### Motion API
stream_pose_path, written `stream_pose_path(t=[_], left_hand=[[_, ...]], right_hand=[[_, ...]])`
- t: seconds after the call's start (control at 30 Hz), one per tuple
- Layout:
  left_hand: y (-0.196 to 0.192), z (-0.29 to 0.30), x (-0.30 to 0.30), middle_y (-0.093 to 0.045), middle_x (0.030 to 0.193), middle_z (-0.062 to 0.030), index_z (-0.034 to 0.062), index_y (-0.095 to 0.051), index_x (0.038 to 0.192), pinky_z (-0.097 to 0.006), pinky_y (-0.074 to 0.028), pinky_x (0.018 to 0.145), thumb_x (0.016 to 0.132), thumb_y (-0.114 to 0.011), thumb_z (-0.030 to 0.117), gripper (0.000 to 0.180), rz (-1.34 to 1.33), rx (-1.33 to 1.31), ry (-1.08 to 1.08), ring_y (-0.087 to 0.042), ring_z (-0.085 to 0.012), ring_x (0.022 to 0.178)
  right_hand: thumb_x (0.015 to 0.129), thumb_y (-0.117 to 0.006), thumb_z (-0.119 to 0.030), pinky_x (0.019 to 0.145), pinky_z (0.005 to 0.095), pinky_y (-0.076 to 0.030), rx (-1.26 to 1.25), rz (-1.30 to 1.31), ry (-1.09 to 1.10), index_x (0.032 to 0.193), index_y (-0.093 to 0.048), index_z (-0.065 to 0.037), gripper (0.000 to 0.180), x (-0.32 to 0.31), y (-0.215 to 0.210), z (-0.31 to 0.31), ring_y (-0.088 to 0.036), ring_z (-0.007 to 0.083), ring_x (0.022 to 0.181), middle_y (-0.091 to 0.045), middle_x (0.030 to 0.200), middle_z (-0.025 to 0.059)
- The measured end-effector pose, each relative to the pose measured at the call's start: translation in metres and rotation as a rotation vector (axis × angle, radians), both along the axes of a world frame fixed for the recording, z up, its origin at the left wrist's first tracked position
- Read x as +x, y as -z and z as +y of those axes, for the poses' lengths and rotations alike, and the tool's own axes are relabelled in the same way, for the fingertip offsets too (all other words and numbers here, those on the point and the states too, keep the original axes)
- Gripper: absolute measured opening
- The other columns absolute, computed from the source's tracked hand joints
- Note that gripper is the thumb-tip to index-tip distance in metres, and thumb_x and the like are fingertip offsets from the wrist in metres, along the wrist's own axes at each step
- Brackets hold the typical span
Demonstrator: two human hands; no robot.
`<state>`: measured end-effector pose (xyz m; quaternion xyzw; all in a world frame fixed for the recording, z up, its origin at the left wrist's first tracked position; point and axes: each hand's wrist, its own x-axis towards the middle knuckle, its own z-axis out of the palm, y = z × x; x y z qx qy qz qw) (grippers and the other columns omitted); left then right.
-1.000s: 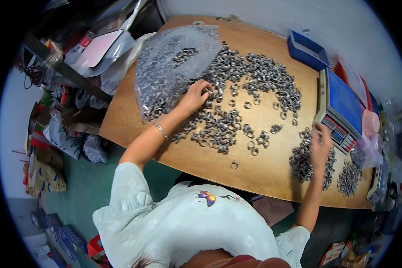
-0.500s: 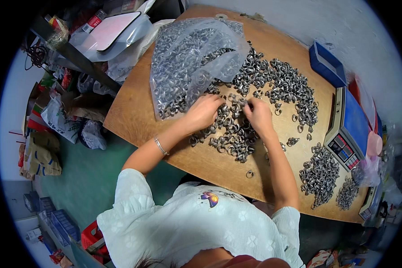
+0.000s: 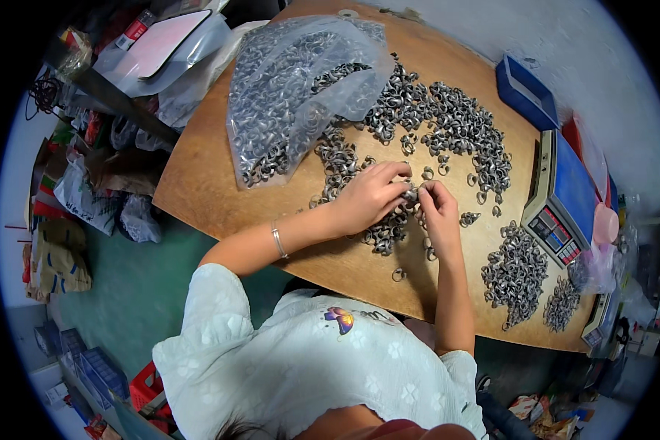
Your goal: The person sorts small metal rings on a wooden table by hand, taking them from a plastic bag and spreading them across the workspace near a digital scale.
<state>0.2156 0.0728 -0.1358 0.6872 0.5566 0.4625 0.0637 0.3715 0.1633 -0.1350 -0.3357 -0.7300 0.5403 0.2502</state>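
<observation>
In left hand (image 3: 376, 196) and right hand (image 3: 441, 214), pinched metal rings (image 3: 411, 195); around, on counter (image 3: 323, 273), ring piles (image 3: 515, 277), plastic bag (image 3: 268, 110), scale (image 3: 572, 183).

No text is legible: the display panel (image 3: 551, 233) of the scale (image 3: 575, 183) at right and the dark script (image 3: 378, 317) on the pale shirt (image 3: 308, 367) are too small to read.

Silver-grey gleams all over the small round metal rings (image 3: 458, 121), and it's warm brown for the wooden tabletop (image 3: 202, 150)! Bright blue on the flat-topped electronic scale (image 3: 576, 180), deeper blue on the rectangular plastic tray (image 3: 507, 82). Pale mint, tone-on-tone clovers, for the short-sleeved cloth top (image 3: 264, 359), with a purple-and-yellow butterfly motif (image 3: 339, 320)!
</observation>
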Motion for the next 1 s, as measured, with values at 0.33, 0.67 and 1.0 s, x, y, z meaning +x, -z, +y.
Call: stream_pose_path(t=[0.33, 0.67, 1.0], left_hand=[[-0.004, 0.002, 0.008, -0.063, 0.091, -0.0094, -0.0045, -0.064, 0.090, -0.024, -0.051, 0.070, 0.087, -0.059, 0.008, 0.013, -1.230, -0.290, 0.172, -0.062, -0.0168, 0.084], [0.013, 0.010, -0.011, -0.061, 0.102, -0.0151, -0.0037, -0.054, 0.108, -0.033, -0.052, 0.082, 0.088, -0.043, -0.003, 0.024, -1.175, -0.423, -0.070, -0.062, -0.0245, 0.095], [-0.005, 0.003, 0.039, -0.062, 0.090, -0.0125, -0.0001, -0.062, 0.095, -0.030, -0.046, 0.068, 0.078, -0.070, 0.020, 0.028, -0.301, -0.320, 0.040, -0.059, -0.0212, 0.081]], right_hand=[[0.093, -0.052, -0.016, 0.056, 0.0212, -0.045, -0.657, 0.227, -0.059, 0.088, -0.056, -0.002, 0.015, 0.022, 0.000, 0.007, -0.055, 0.0094, 0.061, -0.059, 0.071, 0.0039], [0.095, -0.049, -0.014, 0.058, 0.0227, -0.047, -0.555, 0.370, 0.131, 0.100, -0.054, 0.001, 0.016, 0.031, 0.011, 0.006, -0.059, 0.0136, 0.064, -0.061, 0.078, 0.0075], [0.094, -0.050, -0.016, 0.055, 0.0204, -0.042, -0.641, 0.370, -0.045, 0.104, -0.053, -0.001, 0.018, 0.035, 0.007, -0.011, -0.054, 0.0098, 0.061, -0.058, 0.074, 0.0029]])
